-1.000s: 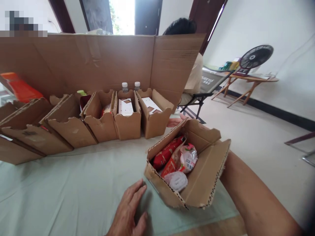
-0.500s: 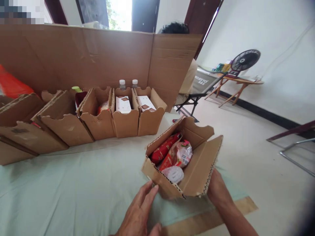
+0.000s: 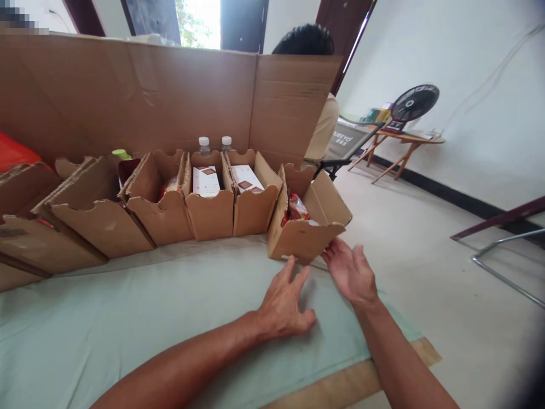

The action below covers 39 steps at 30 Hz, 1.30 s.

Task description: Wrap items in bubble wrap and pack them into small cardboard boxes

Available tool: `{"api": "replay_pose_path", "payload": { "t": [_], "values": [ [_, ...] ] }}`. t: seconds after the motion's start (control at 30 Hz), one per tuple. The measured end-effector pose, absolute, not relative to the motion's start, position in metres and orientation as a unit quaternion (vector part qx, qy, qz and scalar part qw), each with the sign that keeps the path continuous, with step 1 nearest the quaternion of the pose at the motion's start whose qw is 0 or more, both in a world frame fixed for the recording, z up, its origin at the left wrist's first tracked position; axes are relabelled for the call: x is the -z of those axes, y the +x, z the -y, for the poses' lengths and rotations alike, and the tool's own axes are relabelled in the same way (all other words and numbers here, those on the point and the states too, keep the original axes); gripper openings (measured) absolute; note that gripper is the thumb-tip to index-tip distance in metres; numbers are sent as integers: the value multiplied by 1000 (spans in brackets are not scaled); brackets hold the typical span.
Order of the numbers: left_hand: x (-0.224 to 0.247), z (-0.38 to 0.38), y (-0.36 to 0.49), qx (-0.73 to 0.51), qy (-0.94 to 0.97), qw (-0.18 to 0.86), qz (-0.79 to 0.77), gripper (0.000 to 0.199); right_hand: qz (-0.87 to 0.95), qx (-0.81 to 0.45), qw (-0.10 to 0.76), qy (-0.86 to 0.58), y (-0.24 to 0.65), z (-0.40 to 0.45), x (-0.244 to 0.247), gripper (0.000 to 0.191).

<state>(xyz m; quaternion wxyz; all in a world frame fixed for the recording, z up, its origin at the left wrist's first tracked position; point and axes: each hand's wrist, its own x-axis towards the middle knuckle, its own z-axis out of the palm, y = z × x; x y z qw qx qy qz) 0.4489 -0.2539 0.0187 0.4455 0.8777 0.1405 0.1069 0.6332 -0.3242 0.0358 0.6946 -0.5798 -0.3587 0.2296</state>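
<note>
Loosely spread, left hand (image 3: pixel 286 302) at front base of cardboard box (image 3: pixel 303 241); right hand (image 3: pixel 351 274) uncurled, fingertips at lower corner.

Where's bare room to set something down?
Pale green cloth shows bare between the row of brown cardboard boxes and the left forearm. Crowded: the row's right end, where left hand and right hand are close to the brown cardboard box holding red packaging.

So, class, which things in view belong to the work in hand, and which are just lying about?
Belonging, it seems:
end cardboard bin, near the left hand and right hand
red-and-white packet inside it
neighbouring cardboard bins
pale green cloth underneath

Just about, apparently:
electric fan
wooden table under it
grey folding chair
</note>
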Motion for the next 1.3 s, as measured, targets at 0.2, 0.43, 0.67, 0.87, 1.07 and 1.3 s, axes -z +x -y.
{"api": "replay_pose_path", "payload": {
  "t": [0.2,0.43,0.67,0.87,1.07,1.3],
  "values": [
    [-11,238,454,-94,915,378,-105,83,415,-208,592,-659,646,309,-24,64],
    [14,266,352,-116,955,265,-57,53,432,-192,580,-663,685,254,-22,46],
    [70,286,283,-303,948,95,-31,37,406,-129,566,-706,690,220,-26,36],
    [66,285,260,-315,945,25,-80,31,356,24,570,-740,660,241,-52,43],
    [62,284,262,-353,920,161,-50,34,562,18,419,-713,572,216,-116,60],
    [43,278,257,-379,872,308,-23,27,579,33,321,-749,546,179,-137,21]
  ]
}}
